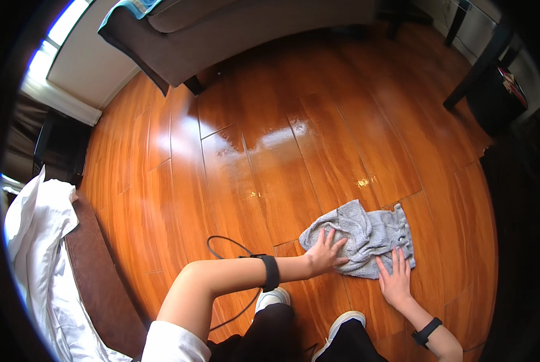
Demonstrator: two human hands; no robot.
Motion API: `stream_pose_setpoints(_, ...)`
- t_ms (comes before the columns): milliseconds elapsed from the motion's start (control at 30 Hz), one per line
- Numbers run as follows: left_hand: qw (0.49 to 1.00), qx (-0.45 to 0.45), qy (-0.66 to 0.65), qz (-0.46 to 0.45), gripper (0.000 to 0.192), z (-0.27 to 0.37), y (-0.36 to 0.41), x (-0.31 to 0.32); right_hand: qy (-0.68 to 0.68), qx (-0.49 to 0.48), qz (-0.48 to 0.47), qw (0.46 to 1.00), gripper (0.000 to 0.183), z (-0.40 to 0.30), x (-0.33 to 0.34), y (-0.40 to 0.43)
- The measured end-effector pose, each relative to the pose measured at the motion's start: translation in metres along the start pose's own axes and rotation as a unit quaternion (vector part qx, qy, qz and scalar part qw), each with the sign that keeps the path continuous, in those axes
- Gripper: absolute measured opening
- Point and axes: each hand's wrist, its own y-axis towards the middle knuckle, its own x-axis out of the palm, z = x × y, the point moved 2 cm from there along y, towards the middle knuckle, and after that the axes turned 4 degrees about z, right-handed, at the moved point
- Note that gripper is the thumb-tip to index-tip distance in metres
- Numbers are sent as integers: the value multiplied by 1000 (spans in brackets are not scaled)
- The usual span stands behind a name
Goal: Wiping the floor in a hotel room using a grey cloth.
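A crumpled grey terry cloth lies spread on the glossy wood-plank floor, in front of my shoes. My left hand rests on its left part with the fingers apart. On the cloth's lower right edge are the fingertips of my right hand, the palm reaching past the edge over the floor. Both hands lie on top of the fabric rather than gripping it. A small dark spot, perhaps a hole or button, shows near the cloth's right side.
A grey-brown sofa stands at the far side. Dark table legs and a black bin are at the right. White fabric drapes over brown furniture at the left. A black cable loops by my left arm.
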Motion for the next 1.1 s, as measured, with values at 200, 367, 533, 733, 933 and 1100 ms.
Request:
stream_pose_setpoints(200,983,53,152,84,57,-3,2,22,18,14,-57,998,43,14,-11,21)
stream_pose_setpoints(367,979,57,78,180,62,-17,-6,31,37,33,-114,992,42,12,-16,28)
stream_pose_setpoints(533,985,70,61,142,61,-37,-5,29,7,42,-112,993,38,11,-16,33)
stream_pose_setpoints(733,993,24,106,46,48,-40,-9,7,-9,116,-43,992,34,-8,-1,21)
stream_pose_setpoints(933,970,13,178,165,47,-39,3,17,-46,207,27,977,36,-26,25,15)
stream_pose_setpoints(1100,959,-37,151,236,48,-39,29,35,-78,321,44,943,39,-20,49,31)
